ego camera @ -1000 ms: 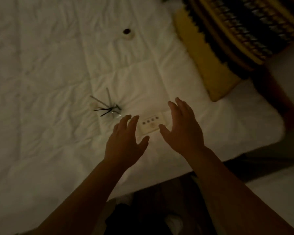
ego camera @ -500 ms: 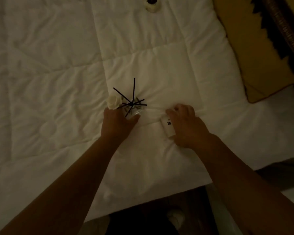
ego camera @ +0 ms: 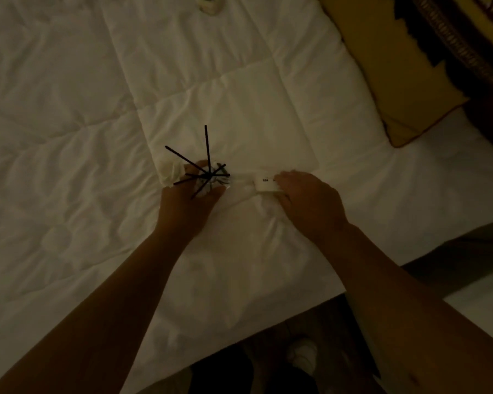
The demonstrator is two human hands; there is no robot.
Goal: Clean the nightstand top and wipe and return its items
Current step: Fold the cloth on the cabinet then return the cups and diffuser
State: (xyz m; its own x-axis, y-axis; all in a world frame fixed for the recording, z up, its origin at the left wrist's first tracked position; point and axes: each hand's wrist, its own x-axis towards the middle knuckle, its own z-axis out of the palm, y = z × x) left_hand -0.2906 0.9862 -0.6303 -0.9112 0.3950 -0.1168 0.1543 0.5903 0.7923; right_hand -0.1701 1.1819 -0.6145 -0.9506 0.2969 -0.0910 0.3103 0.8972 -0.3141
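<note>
Here, in the head view, the person leans over a white bed (ego camera: pixel 69 137). The bed's near edge runs slantwise just below both wrists, from low on the left up to the right. Past that edge there is dark floor, and a pale shoe (ego camera: pixel 303 355) shows there, below the right arm. To the left of the left hand the white cover is wide and holds nothing, only soft wrinkles. Beyond both hands there is more bare cover, up to a small jar (ego camera: pixel 209 5) at the far top edge. Far off to the right of the right hand lies a yellow pillow (ego camera: pixel 393 81) with a dark pattern near the corner.

The left hand (ego camera: pixel 187 207) reaches forward with the arm nearly straight. Its fingers curl around a small glass bottle (ego camera: pixel 208 182) with thin black sticks (ego camera: pixel 207 146) fanning out of its top. The bottle stands on the cover. A little white flower (ego camera: pixel 170 172) sits right by the fingertips, on the far left side of the bottle; whether it touches the hand is hard to tell.

The right hand (ego camera: pixel 310 204) lies palm down, a bit to the right of the left hand, with a gap of cover between them. Its fingers bend over a small white box (ego camera: pixel 265 184) with dark marks on it and grip it at the fingertips. The box rests on the cover, which bunches up under the hand.
</note>
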